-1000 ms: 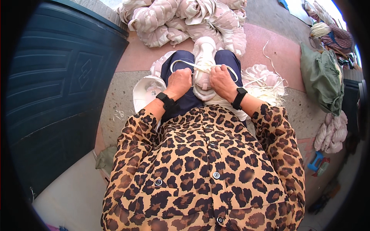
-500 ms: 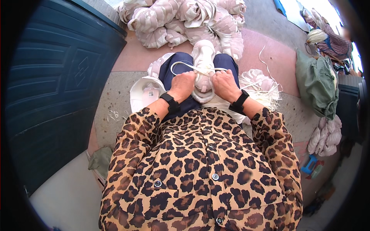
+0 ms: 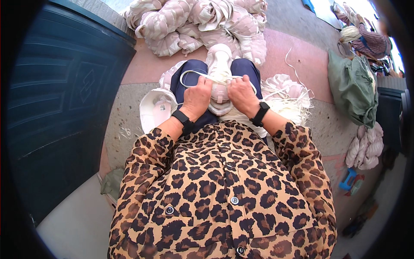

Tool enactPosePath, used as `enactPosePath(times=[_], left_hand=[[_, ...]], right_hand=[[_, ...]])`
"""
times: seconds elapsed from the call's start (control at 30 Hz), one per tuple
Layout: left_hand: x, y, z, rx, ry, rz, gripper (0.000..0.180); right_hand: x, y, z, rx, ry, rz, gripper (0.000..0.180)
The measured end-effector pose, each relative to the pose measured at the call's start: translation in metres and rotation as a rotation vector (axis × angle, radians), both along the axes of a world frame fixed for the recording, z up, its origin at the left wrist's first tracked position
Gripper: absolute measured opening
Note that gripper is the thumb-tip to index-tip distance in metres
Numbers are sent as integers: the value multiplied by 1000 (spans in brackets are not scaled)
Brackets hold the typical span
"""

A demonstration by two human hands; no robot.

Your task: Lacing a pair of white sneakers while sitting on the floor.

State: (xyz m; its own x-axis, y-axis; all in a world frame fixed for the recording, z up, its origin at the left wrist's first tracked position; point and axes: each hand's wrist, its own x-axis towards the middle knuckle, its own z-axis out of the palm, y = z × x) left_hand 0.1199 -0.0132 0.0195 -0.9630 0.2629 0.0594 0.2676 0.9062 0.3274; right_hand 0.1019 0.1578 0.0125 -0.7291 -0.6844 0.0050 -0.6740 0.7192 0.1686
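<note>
Head view, one entry: white sneaker (image 3: 219, 71) lying on the lap between the knees, toe pointing away. Left hand (image 3: 196, 97) and right hand (image 3: 242, 94) clenched at either side of it, each pinching the white lace (image 3: 189, 74). Heap of pale shoe uppers (image 3: 202, 21) on the floor beyond. Green sack (image 3: 353, 86) at right, contents not visible.

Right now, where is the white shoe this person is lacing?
In the head view the white shoe lies upper centre on the person's lap, between the left hand and the right hand, just below the heap of pale shoes on the floor.
</note>
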Motion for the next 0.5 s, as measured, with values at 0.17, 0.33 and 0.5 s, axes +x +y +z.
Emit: enactPosePath(times=[0.17,0.33,0.5], left_hand=[[-4,8,5,-286,111,-216,6],[-8,5,0,-374,106,-380,7],[-10,0,3,-368,101,-433,6]], right_hand=[[-10,6,-6,-105,-172,-11,11],[3,10,13,-280,-122,-175,11],[6,26,-16,-333,-101,-340,13]])
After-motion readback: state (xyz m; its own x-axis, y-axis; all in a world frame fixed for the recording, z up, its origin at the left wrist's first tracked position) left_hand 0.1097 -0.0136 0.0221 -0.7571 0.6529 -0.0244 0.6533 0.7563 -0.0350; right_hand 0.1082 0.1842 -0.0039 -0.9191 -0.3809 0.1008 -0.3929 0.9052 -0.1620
